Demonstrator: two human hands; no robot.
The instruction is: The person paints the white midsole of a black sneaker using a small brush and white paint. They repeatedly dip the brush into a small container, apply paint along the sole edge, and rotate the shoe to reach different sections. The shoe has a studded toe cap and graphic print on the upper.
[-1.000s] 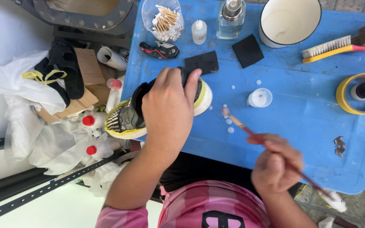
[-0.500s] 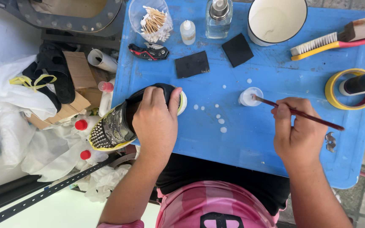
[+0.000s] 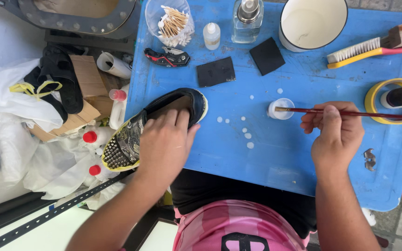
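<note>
Low in the middle of the frame, the left hand [image 3: 164, 144] lies flat with its fingers wrapped over a black studded shoe [image 3: 152, 128] at the left edge of the blue tabletop [image 3: 275, 158]. To the right, the right hand [image 3: 336, 135] pinches a thin red paintbrush [image 3: 350, 113]. The brush tip touches a small white cup [image 3: 280, 108]. Farther up sit two black pads [image 3: 216, 71].

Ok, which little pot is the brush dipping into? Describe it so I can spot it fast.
Start at the blue table, near its middle, just right of a trail of white drops. There sits a small round clear cup with white liquid, the brush tip in it, held by the right hand. It is far smaller than the white bowl at the far edge.
</note>
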